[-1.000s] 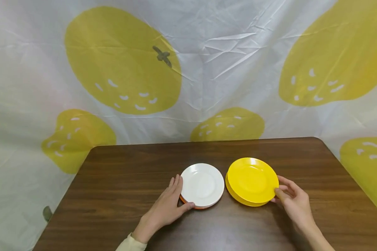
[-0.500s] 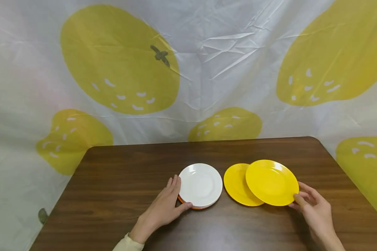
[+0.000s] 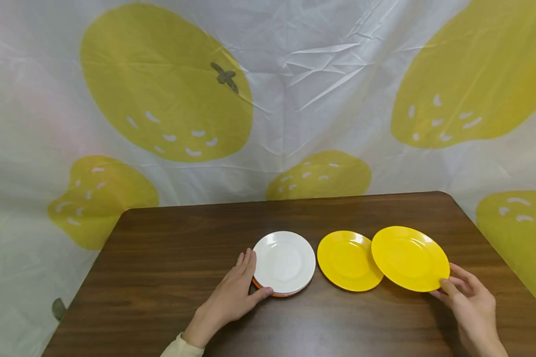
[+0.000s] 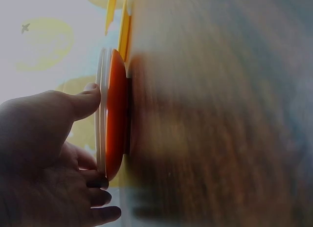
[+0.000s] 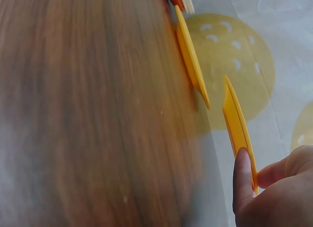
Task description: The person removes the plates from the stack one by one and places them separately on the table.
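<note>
My left hand (image 3: 232, 292) rests beside a small stack, its thumb and fingertips touching the rim of the white plate (image 3: 284, 262) on top. In the left wrist view, pale rims lie over an orange plate (image 4: 116, 114) at the bottom of that stack. At the right, my right hand (image 3: 473, 302) pinches the right rim of a yellow plate (image 3: 410, 259) between thumb and fingers. This plate is held tilted above the table, as the right wrist view shows. A second yellow plate (image 3: 348, 261) lies on the table between the stack and the held plate, partly overlapped in the head view.
The brown wood-grain table (image 3: 183, 238) has rounded far corners. Behind it hangs a white cloth (image 3: 286, 114) printed with large yellow fruit shapes.
My right hand has lifted the upper yellow plate off the lower one and carried it to the right. The lower plate stays in place. My left hand has hardly moved.
</note>
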Demonstrator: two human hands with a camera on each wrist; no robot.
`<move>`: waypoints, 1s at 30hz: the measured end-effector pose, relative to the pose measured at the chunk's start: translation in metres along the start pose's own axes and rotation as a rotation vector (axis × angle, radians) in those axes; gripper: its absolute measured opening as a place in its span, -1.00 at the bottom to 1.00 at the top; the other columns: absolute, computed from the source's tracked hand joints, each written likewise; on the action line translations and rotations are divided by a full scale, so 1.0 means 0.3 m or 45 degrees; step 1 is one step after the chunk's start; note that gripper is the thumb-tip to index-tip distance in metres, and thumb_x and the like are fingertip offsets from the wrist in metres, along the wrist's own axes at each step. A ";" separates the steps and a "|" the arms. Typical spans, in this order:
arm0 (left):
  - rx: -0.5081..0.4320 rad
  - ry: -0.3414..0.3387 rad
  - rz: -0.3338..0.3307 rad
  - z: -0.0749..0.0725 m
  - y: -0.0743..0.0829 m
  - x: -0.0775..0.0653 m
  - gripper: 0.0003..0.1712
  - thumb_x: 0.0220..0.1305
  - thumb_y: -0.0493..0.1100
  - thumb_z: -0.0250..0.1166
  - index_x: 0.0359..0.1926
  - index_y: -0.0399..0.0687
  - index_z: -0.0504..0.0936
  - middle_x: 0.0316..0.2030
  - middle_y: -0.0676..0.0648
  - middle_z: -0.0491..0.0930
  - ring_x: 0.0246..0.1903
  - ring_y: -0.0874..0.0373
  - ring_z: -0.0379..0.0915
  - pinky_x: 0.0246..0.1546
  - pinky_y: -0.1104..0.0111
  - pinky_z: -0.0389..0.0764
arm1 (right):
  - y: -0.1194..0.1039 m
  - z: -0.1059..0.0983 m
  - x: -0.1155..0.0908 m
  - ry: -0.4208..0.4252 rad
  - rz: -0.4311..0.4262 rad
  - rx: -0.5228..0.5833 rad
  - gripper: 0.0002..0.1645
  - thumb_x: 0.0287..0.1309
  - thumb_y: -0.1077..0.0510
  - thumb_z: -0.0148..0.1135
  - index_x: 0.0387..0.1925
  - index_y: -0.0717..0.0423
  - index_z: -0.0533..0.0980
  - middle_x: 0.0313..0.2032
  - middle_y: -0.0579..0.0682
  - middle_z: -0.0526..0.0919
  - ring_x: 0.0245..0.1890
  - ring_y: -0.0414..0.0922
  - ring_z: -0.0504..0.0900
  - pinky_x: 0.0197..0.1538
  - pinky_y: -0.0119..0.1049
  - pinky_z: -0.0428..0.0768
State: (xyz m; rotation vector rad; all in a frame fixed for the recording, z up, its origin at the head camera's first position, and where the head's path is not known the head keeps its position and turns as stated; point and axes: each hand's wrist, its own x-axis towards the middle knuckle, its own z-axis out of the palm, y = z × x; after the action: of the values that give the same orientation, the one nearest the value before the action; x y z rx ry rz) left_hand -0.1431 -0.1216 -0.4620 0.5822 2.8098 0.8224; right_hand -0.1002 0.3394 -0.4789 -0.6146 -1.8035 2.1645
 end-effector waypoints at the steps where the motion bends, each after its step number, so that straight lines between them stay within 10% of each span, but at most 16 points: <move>1: 0.002 -0.002 0.002 0.000 0.000 0.001 0.11 0.40 0.33 0.16 0.57 -0.34 -0.07 0.58 -0.37 -0.13 0.58 -0.27 -0.22 0.51 -0.13 0.11 | -0.002 -0.005 0.002 0.018 0.017 -0.006 -0.61 0.29 0.33 0.29 0.01 -0.16 0.48 -0.42 -0.29 0.71 -0.41 -0.38 0.70 -0.33 -0.45 0.72; 18: 0.012 -0.005 0.000 0.003 -0.001 -0.001 0.10 0.41 0.32 0.16 0.57 -0.35 -0.07 0.58 -0.37 -0.13 0.58 -0.26 -0.21 0.51 -0.12 0.11 | -0.006 -0.058 0.045 0.195 0.213 -0.126 -0.61 0.33 0.35 0.14 0.05 -0.13 0.35 -0.50 -0.31 0.61 -0.48 -0.39 0.65 -0.36 -0.45 0.72; 23: 0.010 0.002 -0.002 0.006 -0.004 -0.001 0.10 0.41 0.32 0.16 0.58 -0.34 -0.07 0.58 -0.36 -0.13 0.58 -0.26 -0.21 0.51 -0.11 0.11 | -0.008 -0.055 0.059 0.165 0.218 -0.348 -0.28 0.36 0.28 0.12 0.49 0.20 0.16 -0.47 -0.43 0.53 -0.48 -0.42 0.63 -0.34 -0.37 0.74; 30: -0.004 -0.003 0.004 0.005 -0.010 0.001 0.12 0.39 0.33 0.17 0.58 -0.34 -0.07 0.58 -0.36 -0.13 0.58 -0.24 -0.19 0.52 -0.07 0.12 | -0.016 -0.053 0.054 0.165 0.186 -0.534 -0.18 0.39 0.19 0.11 0.53 0.39 0.05 -0.37 -0.44 0.44 -0.48 -0.50 0.58 -0.35 -0.38 0.73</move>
State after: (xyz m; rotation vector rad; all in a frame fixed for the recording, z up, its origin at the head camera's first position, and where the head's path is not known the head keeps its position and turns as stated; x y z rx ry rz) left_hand -0.1438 -0.1230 -0.4648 0.5868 2.8060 0.8261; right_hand -0.1072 0.3616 -0.4790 -0.9801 -2.2143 1.7823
